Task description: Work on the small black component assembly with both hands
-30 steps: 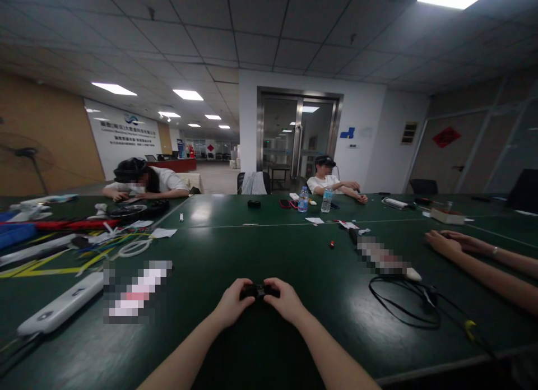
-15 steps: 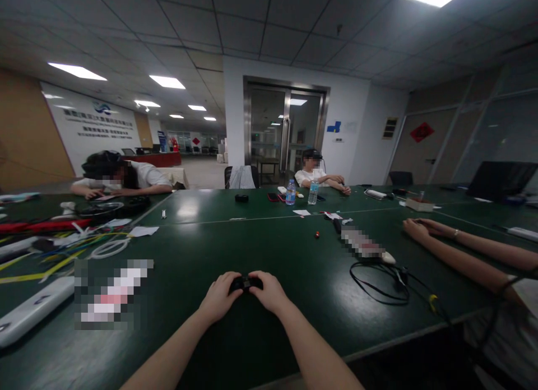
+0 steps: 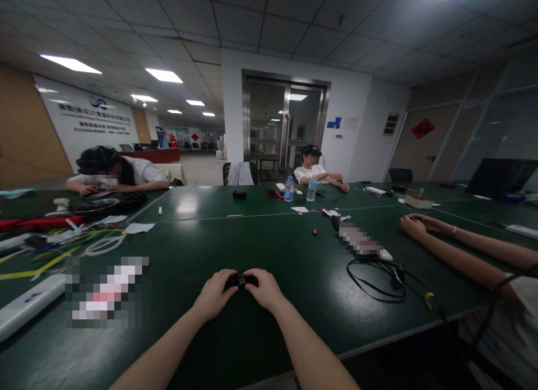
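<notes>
Low over the green table (image 3: 180, 278), both my hands grip one small black object (image 3: 241, 280) between them. It has a lighter patch in its middle, and its exact kind cannot be made out. My left hand (image 3: 215, 293) is closed round its left end, thumb in front and fingers behind. On the opposite end my right hand (image 3: 264, 290) is closed the same way. The fingers cover much of the object's two ends.
Black cable (image 3: 374, 281) lies coiled right. A white power strip (image 3: 31, 306), blurred item (image 3: 110, 289) and tangled wires (image 3: 101, 244) lie left. Two water bottles (image 3: 288, 189) stand farther back. Another person's hands (image 3: 420, 224) rest at right; two more people sit across.
The view has shifted slightly, so the scene sits a little further left and up. My hands keep the same hold on the black object.
</notes>
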The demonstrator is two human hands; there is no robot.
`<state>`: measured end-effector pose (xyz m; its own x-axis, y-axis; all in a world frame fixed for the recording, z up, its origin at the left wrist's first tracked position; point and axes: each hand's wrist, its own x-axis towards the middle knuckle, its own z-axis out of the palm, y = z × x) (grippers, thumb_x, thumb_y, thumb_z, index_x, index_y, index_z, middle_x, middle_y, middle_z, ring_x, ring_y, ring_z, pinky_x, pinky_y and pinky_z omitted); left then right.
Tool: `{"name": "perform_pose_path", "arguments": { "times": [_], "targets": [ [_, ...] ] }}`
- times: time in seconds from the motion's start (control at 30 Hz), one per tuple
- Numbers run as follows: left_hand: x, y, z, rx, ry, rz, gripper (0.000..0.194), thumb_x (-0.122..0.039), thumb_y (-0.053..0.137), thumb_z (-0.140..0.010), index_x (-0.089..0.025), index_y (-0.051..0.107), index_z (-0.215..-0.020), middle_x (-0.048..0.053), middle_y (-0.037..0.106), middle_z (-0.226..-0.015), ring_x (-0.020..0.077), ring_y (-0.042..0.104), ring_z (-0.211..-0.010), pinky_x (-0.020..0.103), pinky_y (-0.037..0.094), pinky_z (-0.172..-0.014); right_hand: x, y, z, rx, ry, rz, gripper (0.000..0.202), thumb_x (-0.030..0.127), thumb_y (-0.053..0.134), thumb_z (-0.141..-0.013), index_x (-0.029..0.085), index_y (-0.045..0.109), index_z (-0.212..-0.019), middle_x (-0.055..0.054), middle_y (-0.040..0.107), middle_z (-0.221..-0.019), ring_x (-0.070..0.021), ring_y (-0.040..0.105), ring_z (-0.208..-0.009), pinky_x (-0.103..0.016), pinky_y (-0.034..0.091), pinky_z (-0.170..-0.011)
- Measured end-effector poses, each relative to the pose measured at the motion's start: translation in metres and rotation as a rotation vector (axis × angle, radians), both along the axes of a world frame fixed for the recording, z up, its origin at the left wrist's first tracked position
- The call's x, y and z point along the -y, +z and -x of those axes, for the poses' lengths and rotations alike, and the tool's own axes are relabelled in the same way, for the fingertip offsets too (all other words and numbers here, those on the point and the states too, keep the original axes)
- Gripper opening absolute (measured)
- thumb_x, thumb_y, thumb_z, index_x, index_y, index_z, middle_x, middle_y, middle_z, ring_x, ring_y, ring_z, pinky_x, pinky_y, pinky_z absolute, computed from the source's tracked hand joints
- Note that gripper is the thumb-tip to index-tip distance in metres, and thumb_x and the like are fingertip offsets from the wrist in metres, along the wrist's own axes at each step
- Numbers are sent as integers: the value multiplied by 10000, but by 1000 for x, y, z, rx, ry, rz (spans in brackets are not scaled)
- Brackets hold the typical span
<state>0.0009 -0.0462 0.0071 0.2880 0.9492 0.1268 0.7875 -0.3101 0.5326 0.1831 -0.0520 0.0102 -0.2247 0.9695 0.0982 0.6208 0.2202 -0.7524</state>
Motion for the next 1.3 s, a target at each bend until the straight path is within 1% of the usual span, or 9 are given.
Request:
{"name": "perform_pose_path", "arguments": {
  "times": [0.3, 0.53, 0.77, 0.93, 1.03, 1.1, 1.17, 1.23, 1.3],
  "targets": [
    [-3, -4, 1, -9, 1, -4, 402, -315, 470, -771, -203, 497, -1156, 79, 539, -1222, 240, 475, -1130, 394, 349, -957, 0, -1, 0, -4, 1, -11, 311, 252, 549, -752, 305, 569, -1057, 22, 580, -1096, -189, 512, -1053, -353, 405, -898],
    [-1, -1, 0, -11, -2, -10, 400, -312, 479, -763, -207, 507, -1147, 79, 544, -1220, 242, 469, -1141, 380, 351, -952, -3, -4, 0, 6, 8, -30, 308, 234, 563, -736, 277, 582, -1041, 11, 592, -1074, -184, 523, -1035, -341, 391, -910],
    [-1, -2, 0, 5, -4, 7, 393, -329, 469, -768, -216, 507, -1143, 85, 544, -1218, 253, 467, -1139, 408, 352, -949, -1, 1, -1, -12, 24, 0, 344, 268, 586, -722, 284, 569, -1064, 8, 585, -1090, -187, 516, -1047, -340, 383, -916],
    [-3, -2, 2, 41, 6, 26, 374, -323, 498, -745, -214, 530, -1101, 82, 565, -1176, 265, 477, -1118, 416, 354, -939, -6, 3, -5, -38, 43, 45, 334, 248, 599, -702, 294, 590, -1033, 8, 582, -1076, -202, 511, -1054, -363, 384, -910],
    [-13, 5, 3, 108, -59, 69, 350, -300, 536, -715, -207, 553, -1053, 84, 590, -1106, 263, 516, -1044, 394, 380, -897, -17, 5, -7, -72, 59, 76, 340, 238, 637, -658, 285, 613, -994, -2, 591, -1041, -216, 536, -1011, -389, 397, -891],
    [-23, 13, 4, 183, -99, 136, 341, -280, 558, -695, -203, 562, -1027, 79, 599, -1062, 258, 526, -1007, 389, 380, -878, -27, 7, -8, -114, 89, 97, 350, 217, 649, -635, 270, 620, -979, -3, 609, -1002, -211, 554, -980, -383, 412, -872],
    [-35, 20, 3, 322, -153, 247, 295, -282, 561, -696, -207, 564, -981, 50, 618, -936, 234, 560, -886, 370, 409, -795, -40, 8, -7, -173, 116, 119, 393, 187, 646, -626, 247, 602, -1012, -13, 617, -998, -200, 566, -969, -358, 430, -853],
    [-46, 22, 2, 552, -158, 336, 318, -265, 614, -652, -178, 546, -950, 29, 604, -823, 208, 560, -790, 343, 416, -741, -52, 8, -6, -241, 132, 138, 436, 164, 637, -628, 216, 571, -1056, -36, 612, -1022, -192, 574, -970, -332, 447, -835],
    [-54, 18, 0, 639, -148, 352, 384, -280, 631, -640, -170, 502, -986, 38, 590, -879, 194, 563, -807, 316, 424, -729, -62, 5, -4, -310, 139, 151, 445, 160, 631, -635, 195, 552, -1071, -54, 606, -1038, -191, 584, -966, -320, 459, -821]
  ]
}}
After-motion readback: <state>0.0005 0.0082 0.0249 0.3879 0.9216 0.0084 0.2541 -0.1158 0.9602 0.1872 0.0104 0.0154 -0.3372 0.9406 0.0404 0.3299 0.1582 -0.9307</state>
